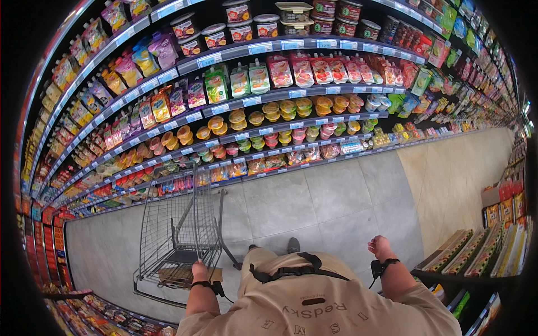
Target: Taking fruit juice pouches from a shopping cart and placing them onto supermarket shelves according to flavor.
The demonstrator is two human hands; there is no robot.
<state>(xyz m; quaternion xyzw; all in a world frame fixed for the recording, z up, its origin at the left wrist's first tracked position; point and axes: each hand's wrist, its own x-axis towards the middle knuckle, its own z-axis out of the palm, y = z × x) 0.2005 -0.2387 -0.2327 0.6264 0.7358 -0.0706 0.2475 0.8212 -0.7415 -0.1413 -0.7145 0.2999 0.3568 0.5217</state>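
Observation:
My left hand (pixel 199 269) is at the near rim of a metal wire shopping cart (pixel 180 218), its fingers closed on the cart's edge. A flat cardboard piece (pixel 189 277) lies low in or under the cart. My right hand (pixel 379 247) hangs in the air over the floor to the right, fingers loosely curled, with nothing seen in it. Each wrist wears a black strap with a small device. Before me stands a long shelf of pouches, among them red and white spouted pouches (pixel 301 70), with yellow cups (pixel 303 106) on the shelf below.
Plastic tubs (pixel 267 27) fill an upper shelf. A grey tiled floor (pixel 277 201) runs between the shelving rows and turns beige at the right. A display of long packages (pixel 466 252) stands close at the lower right, and shelves of packaged goods (pixel 113 315) curve along the lower left.

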